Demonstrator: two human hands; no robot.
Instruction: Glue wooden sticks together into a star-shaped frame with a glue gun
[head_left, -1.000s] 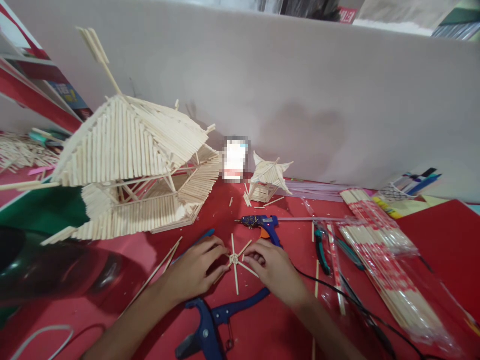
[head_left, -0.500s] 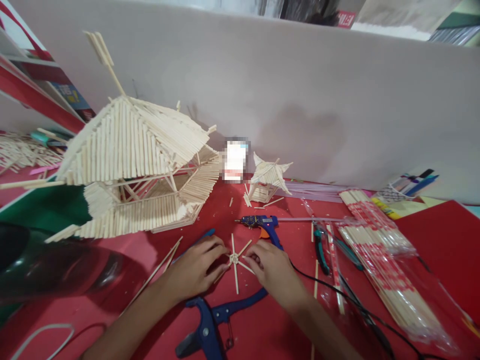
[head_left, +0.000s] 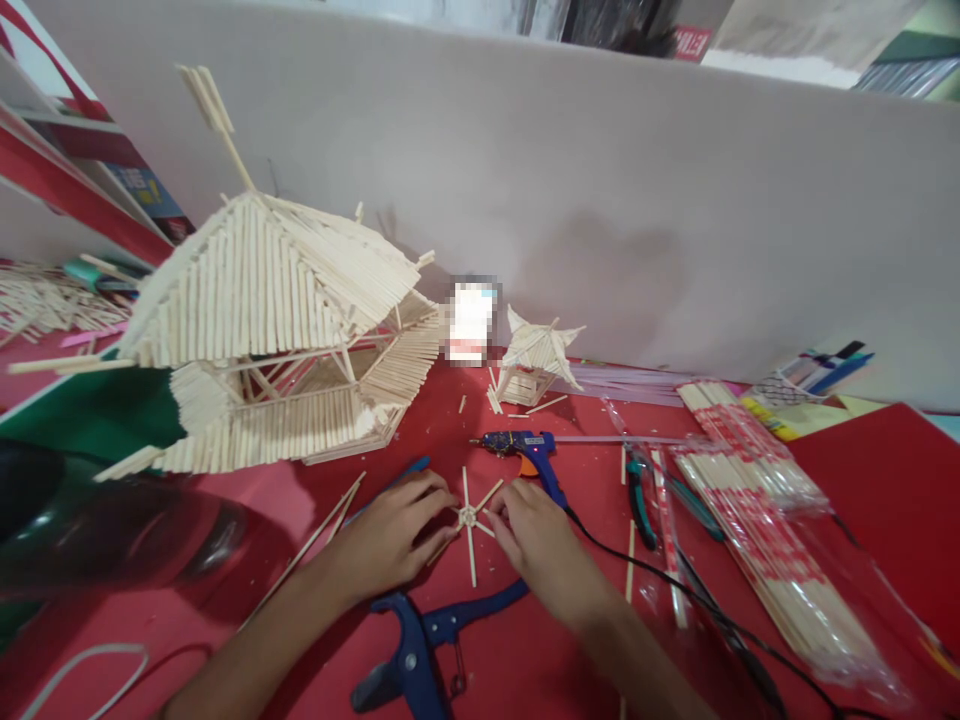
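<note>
A small star of thin wooden sticks (head_left: 470,550) lies on the red tabletop, its arms spreading from a little ring-like hub. My left hand (head_left: 412,525) is at its left side, thumb and fingers closed about the left-hand arms. From the right, my right hand (head_left: 536,535) has its fingers curled together over the outer end of the lower right arm; the fingertips are partly hidden. Just beyond the hands lies a blue hot glue gun (head_left: 525,445) with a glue stick in its back. Nearer to me rests a blue-handled cutter (head_left: 420,640), between my forearms.
A large stick-built pavilion model (head_left: 262,290) stands at the left, a smaller one (head_left: 541,355) at the back. Dark bottle (head_left: 135,530) at left. On the right are pliers (head_left: 641,495), bagged sticks (head_left: 780,560), a black cable (head_left: 637,560) and a pen holder (head_left: 787,385).
My right hand has shifted slightly down and now covers the outer part of the lower right stick. My left hand and the star have hardly moved.
</note>
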